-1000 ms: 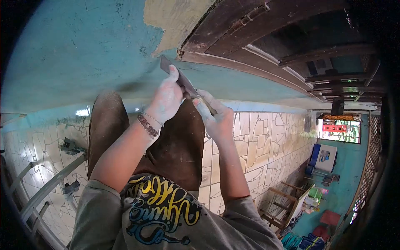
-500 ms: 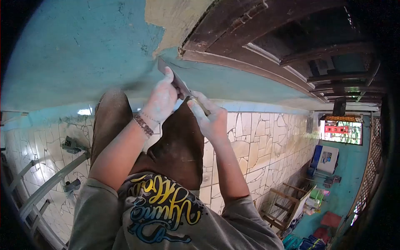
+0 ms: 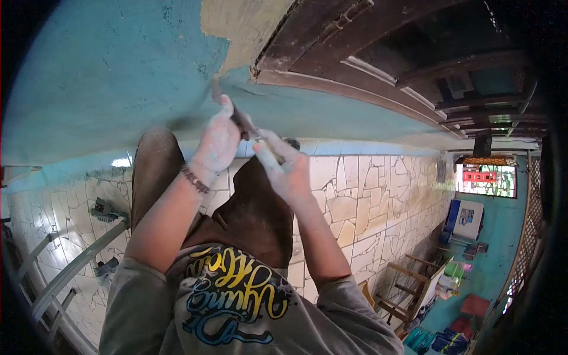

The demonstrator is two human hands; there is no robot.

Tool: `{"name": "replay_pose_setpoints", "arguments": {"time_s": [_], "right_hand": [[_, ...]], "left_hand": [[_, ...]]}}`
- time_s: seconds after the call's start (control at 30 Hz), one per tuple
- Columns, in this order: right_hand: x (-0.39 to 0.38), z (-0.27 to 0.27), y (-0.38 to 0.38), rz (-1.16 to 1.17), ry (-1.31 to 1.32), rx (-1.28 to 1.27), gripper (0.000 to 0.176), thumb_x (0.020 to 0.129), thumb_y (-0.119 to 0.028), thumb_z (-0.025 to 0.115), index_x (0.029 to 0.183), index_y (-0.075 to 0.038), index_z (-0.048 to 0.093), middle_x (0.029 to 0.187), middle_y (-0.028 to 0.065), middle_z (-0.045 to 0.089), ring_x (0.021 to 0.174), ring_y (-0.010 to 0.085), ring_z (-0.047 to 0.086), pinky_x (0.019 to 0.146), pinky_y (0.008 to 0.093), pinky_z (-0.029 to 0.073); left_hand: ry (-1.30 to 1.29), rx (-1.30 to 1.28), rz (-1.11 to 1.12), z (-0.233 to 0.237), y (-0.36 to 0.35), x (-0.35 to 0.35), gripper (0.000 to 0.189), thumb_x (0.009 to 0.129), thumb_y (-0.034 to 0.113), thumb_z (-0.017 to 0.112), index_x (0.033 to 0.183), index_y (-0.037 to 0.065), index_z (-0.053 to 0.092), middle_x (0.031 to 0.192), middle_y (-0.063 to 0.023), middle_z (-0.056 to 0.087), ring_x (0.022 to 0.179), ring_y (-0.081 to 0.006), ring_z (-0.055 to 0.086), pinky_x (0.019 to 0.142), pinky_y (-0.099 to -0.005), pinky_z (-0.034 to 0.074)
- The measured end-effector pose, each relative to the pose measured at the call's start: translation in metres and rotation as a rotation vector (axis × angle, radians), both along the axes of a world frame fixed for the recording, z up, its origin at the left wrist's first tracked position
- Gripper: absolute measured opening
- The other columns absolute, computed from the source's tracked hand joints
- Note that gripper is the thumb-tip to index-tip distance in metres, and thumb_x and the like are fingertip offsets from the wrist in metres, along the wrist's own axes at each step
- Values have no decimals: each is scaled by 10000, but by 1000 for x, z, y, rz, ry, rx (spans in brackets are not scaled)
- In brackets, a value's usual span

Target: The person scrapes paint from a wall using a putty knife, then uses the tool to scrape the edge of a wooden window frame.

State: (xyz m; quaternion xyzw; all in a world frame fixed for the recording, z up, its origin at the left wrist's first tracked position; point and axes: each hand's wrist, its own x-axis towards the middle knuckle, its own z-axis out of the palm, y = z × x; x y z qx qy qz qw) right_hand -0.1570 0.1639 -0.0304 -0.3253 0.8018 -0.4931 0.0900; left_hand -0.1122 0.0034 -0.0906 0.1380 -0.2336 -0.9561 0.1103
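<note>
A dark flat tool, like a strip of sandpaper or a sanding block (image 3: 241, 121), lies against the blue wall (image 3: 136, 77) just below a bare beige patch (image 3: 242, 29). My left hand (image 3: 218, 142), dusted white, is closed round its upper part, thumb on top. Closed on its lower end is my right hand (image 3: 286, 168), also dusty. What lies under the fingers is hidden. Both hands are above my brown-trousered knees.
A dark wooden door frame (image 3: 355, 86) borders the wall at upper right. Metal rails (image 3: 80, 266) stand at lower left over the cracked-pattern tile floor (image 3: 361, 195). A wooden chair (image 3: 414, 290) and a blue-white box (image 3: 464, 220) are at right.
Both hands and the tool have shifted slightly left along the wall; the right hand has also moved a little left with its forearm.
</note>
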Motion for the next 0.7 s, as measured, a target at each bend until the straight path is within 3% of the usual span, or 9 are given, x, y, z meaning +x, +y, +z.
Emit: {"name": "replay_pose_setpoints", "arguments": {"time_s": [0.03, 0.07, 0.13, 0.23, 0.33, 0.43, 0.57, 0.67, 0.7], "right_hand": [[-4, 10, 7, -22, -79, 70, 287, 878, -185, 706, 1135, -60, 691, 944, 159, 722, 825, 173, 681, 777, 281, 511], [-9, -1, 12, -25, -110, -66, 290, 893, -196, 696, 1147, -56, 685, 942, 146, 722, 835, 168, 681, 781, 288, 514], [-11, 0, 13, -102, -30, 77, 298, 909, -209, 681, 1162, -51, 673, 908, 124, 717, 807, 119, 650, 757, 282, 508], [20, 3, 7, -59, -263, 58, 331, 937, -186, 659, 1215, -9, 634, 1008, 65, 698, 922, 68, 574, 809, 255, 481], [63, -9, -6, 40, -335, 20, 408, 974, -197, 592, 1347, -41, 536, 862, 9, 588, 779, 66, 521, 719, 245, 474], [96, -24, -33, 140, -719, -134, 414, 1020, -246, 498, 1378, -49, 430, 798, -18, 500, 653, 50, 452, 581, 219, 408], [126, -17, -64, 148, -1257, -216, 359, 1012, -267, 509, 1287, -57, 416, 833, 18, 520, 721, 76, 498, 619, 233, 423], [156, -28, -92, -132, -1057, -272, 411, 1004, -308, 512, 1300, -43, 405, 932, 76, 554, 866, 120, 545, 736, 263, 452], [162, -21, -98, -197, -995, -229, 445, 1009, -362, 478, 1296, -29, 409, 1052, 123, 559, 997, 174, 541, 870, 299, 442]], "left_hand": [[-31, 25, -4, 7, 11, -6, 382, 992, 477, 475, 924, 104, 515, 845, -67, 571, 836, -232, 558, 816, -379, 448], [-39, 29, 10, -4, 19, -18, 361, 989, 459, 499, 919, 105, 522, 812, -59, 563, 809, -229, 549, 807, -373, 444], [-60, 155, 100, 19, 28, -24, 357, 983, 454, 522, 930, 101, 523, 779, -49, 546, 779, -219, 542, 796, -361, 443], [-66, 42, -22, 21, 14, 0, 383, 981, 470, 523, 948, 89, 511, 769, -44, 533, 769, -201, 542, 752, -334, 452], [-165, -32, -7, 5, -9, 36, 405, 990, 477, 508, 1023, 73, 520, 760, -28, 524, 754, -173, 534, 701, -300, 452], [-359, -145, 8, 10, -6, 84, 324, 996, 437, 522, 1025, 115, 546, 867, -14, 569, 770, -125, 547, 707, -316, 459], [-450, -407, -51, 32, -6, 149, 354, 1037, 363, 454, 1218, 66, 517, 1019, -28, 592, 926, -118, 569, 825, -303, 469], [-421, -559, 24, 43, -2, 180, 424, 1065, 323, 386, 1356, 19, 443, 1175, -58, 587, 1076, -140, 559, 912, -301, 453], [-424, -531, 75, 55, 3, 186, 445, 1069, 313, 372, 1393, 11, 412, 1223, -66, 576, 1120, -143, 544, 951, -298, 434]]}}
